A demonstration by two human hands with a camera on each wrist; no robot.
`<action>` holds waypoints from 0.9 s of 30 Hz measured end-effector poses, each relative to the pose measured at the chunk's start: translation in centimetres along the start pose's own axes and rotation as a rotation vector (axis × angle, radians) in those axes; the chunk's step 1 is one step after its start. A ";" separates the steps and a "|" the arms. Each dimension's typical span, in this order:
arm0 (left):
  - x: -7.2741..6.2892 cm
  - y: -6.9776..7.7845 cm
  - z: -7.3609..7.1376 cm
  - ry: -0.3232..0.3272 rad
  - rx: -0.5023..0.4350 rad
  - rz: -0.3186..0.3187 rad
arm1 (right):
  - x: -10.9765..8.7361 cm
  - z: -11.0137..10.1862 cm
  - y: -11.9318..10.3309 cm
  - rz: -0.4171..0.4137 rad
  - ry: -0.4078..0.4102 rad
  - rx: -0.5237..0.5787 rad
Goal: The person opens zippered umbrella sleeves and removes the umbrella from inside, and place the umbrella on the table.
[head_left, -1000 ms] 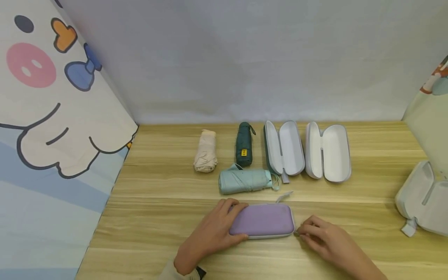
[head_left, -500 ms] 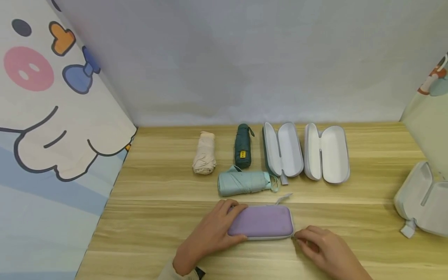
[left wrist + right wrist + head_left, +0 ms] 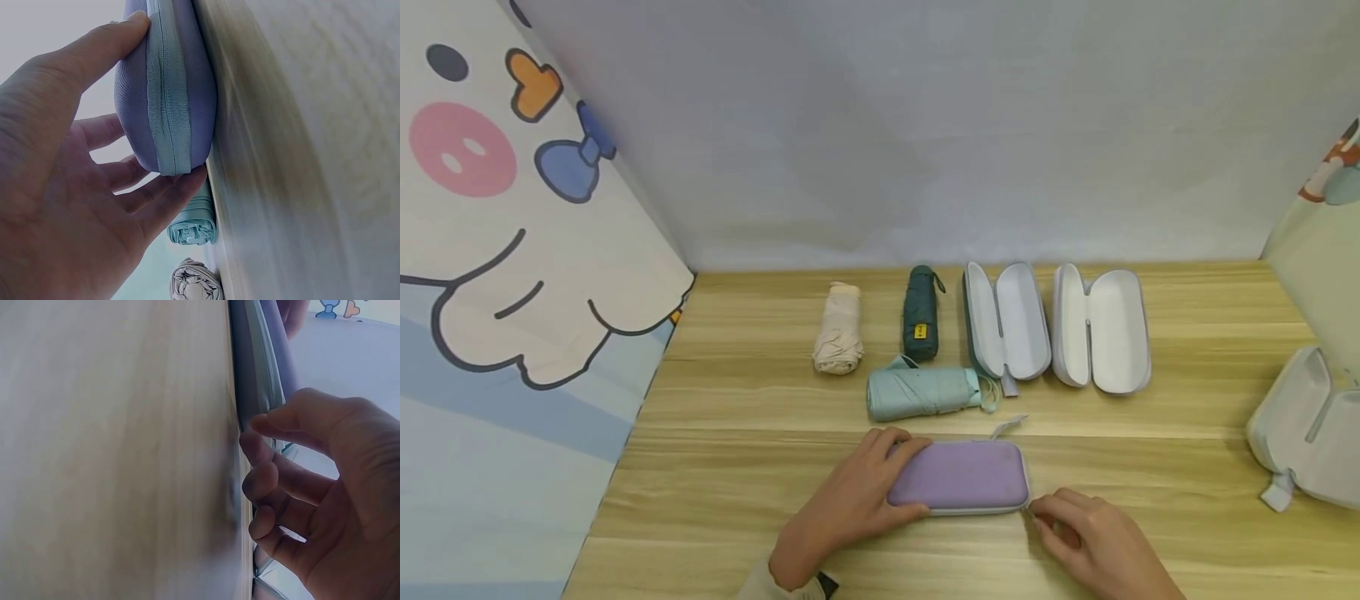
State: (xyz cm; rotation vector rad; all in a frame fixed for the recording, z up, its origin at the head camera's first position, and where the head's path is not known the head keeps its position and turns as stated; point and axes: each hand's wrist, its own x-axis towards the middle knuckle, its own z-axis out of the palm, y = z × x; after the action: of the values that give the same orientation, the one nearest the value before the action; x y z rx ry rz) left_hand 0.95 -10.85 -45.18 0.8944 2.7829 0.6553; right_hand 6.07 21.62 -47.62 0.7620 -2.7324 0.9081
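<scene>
A purple zippered case lies flat near the front of the table, its pale zip band running round the side. My left hand grips its left end, thumb on the near edge and fingers over the far side. At the case's near right corner, my right hand pinches the zipper pull between thumb and forefinger; the pull is mostly hidden by the fingertips. The other fingers of this hand curl loosely in the right wrist view. A grey fabric loop sticks out behind the case.
Behind the case lies a folded mint umbrella. Farther back are a beige umbrella and a dark green one. Two open cases stand to their right, and another open pale case sits at the far right.
My right hand has shifted slightly left and toward the front, its fingertips closer to the case's corner. The left hand and the case have stayed put.
</scene>
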 end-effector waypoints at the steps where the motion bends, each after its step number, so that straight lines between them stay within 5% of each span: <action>1: 0.0 0.0 0.0 0.000 -0.002 0.002 | 0.0 0.0 0.0 0.001 0.001 0.003; 27: 0.0 -0.2 0.2 -0.012 -0.016 0.003 | 0.1 0.7 -1.1 0.000 0.039 0.003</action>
State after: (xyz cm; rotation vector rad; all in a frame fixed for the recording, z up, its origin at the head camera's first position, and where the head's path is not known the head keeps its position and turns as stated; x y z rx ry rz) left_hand 0.86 -10.92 -45.42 0.8970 2.7621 0.6692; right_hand 6.54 20.37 -47.58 0.7370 -2.6981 0.9176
